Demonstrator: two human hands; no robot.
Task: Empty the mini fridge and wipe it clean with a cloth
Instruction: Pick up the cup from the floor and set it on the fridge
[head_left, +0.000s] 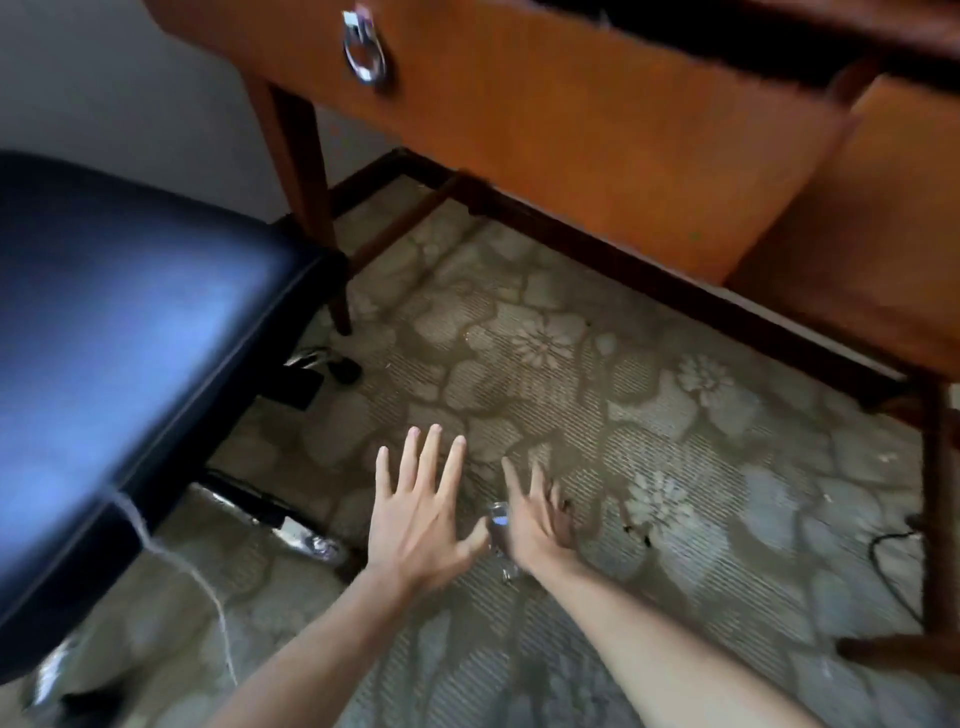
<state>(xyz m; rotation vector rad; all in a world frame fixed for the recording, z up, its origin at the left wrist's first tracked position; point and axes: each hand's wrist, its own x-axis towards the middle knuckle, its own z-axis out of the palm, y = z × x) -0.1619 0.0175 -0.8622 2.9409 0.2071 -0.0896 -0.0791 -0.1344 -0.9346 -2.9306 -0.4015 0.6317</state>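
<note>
My left hand (423, 512) stretches out over the patterned carpet (545, 364) with its fingers spread and straight, holding nothing. My right hand (537, 519) is beside it, fingers extended and slightly blurred. A small clear, shiny object (500, 525) shows between the two hands; what it is and whether either hand grips it cannot be told. No mini fridge and no cloth are in view.
A wooden desk (597, 119) with a drawer and metal ring handle (365, 52) spans the top. A black padded chair seat (119, 332) fills the left, with its chrome base (306, 540) below. A dark cable (893, 551) lies at the right.
</note>
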